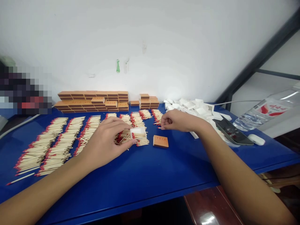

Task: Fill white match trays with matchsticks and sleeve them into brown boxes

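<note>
My left hand (110, 137) grips a small white matchbox tray (138, 129) between thumb and fingers. A few red-tipped matches (138, 135) lie inside that tray. My right hand (174, 120) is closed in a pinch beside the rightmost row of matches (156, 115); a small tip, seemingly of a match (159, 127), pokes out at its fingertips. Between the hands, an orange matchbox cover (160, 141) rests flat on the blue table (131, 181). More rows of loose matches (53, 147) spread out to the left, partly hidden by my left hand and forearm.
Stacked orange matchboxes (93, 101) line the wall, with a smaller stack (149, 101) beside them. White trays (199, 107) are heaped at the back right. Near them are a phone (233, 131), a white earbud case (256, 139) and a tilted water bottle (267, 109).
</note>
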`<state>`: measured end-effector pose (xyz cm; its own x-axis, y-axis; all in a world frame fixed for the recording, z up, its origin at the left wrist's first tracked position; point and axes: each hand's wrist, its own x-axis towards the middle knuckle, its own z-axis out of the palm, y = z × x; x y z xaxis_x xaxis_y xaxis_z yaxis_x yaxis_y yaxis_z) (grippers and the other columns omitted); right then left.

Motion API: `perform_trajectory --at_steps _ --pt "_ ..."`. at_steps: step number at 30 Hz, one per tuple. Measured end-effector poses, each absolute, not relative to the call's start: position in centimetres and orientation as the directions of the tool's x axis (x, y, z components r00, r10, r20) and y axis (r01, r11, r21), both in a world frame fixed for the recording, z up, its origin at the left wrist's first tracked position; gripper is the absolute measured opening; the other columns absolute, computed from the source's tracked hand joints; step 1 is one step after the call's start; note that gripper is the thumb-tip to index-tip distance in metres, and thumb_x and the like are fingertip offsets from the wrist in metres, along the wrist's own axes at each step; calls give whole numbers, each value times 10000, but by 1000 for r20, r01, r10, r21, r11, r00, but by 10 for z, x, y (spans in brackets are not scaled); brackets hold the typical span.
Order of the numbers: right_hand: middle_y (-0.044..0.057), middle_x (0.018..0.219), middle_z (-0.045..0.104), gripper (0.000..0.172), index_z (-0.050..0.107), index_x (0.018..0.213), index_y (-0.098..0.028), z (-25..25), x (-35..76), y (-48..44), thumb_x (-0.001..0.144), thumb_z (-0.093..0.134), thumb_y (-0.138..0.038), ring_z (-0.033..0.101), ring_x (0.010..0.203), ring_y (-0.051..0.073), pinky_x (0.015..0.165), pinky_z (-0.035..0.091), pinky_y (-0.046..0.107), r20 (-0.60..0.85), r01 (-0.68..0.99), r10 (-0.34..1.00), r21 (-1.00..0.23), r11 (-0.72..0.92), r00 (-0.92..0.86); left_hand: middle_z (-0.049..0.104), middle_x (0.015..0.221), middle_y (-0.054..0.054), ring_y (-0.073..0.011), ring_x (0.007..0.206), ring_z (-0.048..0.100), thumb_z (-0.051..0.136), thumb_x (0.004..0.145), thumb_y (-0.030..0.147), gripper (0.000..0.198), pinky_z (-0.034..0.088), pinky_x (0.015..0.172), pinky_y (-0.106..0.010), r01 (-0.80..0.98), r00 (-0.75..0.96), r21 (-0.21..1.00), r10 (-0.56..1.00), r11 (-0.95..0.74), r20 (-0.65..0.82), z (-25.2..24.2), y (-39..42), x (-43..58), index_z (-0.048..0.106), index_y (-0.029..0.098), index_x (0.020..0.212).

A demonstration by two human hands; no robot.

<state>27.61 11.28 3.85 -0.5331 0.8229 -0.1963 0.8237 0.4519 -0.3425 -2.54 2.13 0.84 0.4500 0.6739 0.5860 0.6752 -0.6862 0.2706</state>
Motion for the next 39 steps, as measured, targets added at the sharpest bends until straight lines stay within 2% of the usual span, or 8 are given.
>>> perform_trajectory --at_steps 6,15,20,24,27,30,33,39 --pt "17 747 671 224 727 866 -190 41 271 108 891 657 -401 547 639 144 590 378 293 -180 776 785 -389 497 -593 771 1001 -74 -280 1044 657 745 915 404 283 528 933 -444 674 458 268 673 -689 580 7 21 -26 745 198 1108" --pt "-6 766 632 185 712 894 -198 42 225 68 951 676 -371 524 682 122 617 391 264 230 453 683 -597 662 -694 757 994 -63 -276 1060 643 740 915 394 230 528 948 -450 675 469 294 701 -677 537 6 20 -25 741 214 1057" --pt "5 785 656 194 708 916 -202 38 223 69 964 656 -382 545 698 132 625 395 272 213 438 666 -606 664 -715 758 1003 -65 -274 1049 646 726 925 414 249 536 928 -443 669 473 296 697 -682 539 5 21 -25 745 227 1088" --pt "29 805 683 267 697 883 -201 47 243 82 978 599 -431 556 714 150 648 391 293 291 580 770 -522 625 -568 762 979 -69 -280 1042 653 734 920 437 278 536 930 -443 675 466 287 694 -680 550 6 21 -25 743 218 1092" --pt "28 749 668 243 702 870 -200 51 262 95 941 617 -416 552 676 156 634 377 305 221 734 836 -402 548 -503 766 1004 -66 -277 1040 656 739 919 423 271 530 929 -444 687 461 276 696 -673 550 7 21 -25 740 227 1106" --pt "26 753 679 180 707 852 -205 49 280 107 867 674 -381 563 653 159 603 367 307 8 830 874 -308 464 -486 766 1002 -63 -277 1024 661 735 919 421 260 529 904 -439 693 457 268 695 -669 555 8 21 -25 743 233 1097" --pt "31 830 704 175 717 914 -212 45 290 116 828 702 -364 587 672 164 595 380 303 -133 867 878 -283 410 -459 763 989 -63 -275 1012 661 736 916 427 259 528 879 -428 692 458 266 693 -671 557 8 22 -26 745 228 1082" --pt "28 804 688 115 703 868 -202 41 289 119 837 669 -308 559 663 157 594 391 297 -206 869 863 -302 392 -461 763 1000 -70 -271 1012 657 745 913 429 274 527 874 -420 686 458 263 684 -678 568 8 21 -27 743 214 1082"
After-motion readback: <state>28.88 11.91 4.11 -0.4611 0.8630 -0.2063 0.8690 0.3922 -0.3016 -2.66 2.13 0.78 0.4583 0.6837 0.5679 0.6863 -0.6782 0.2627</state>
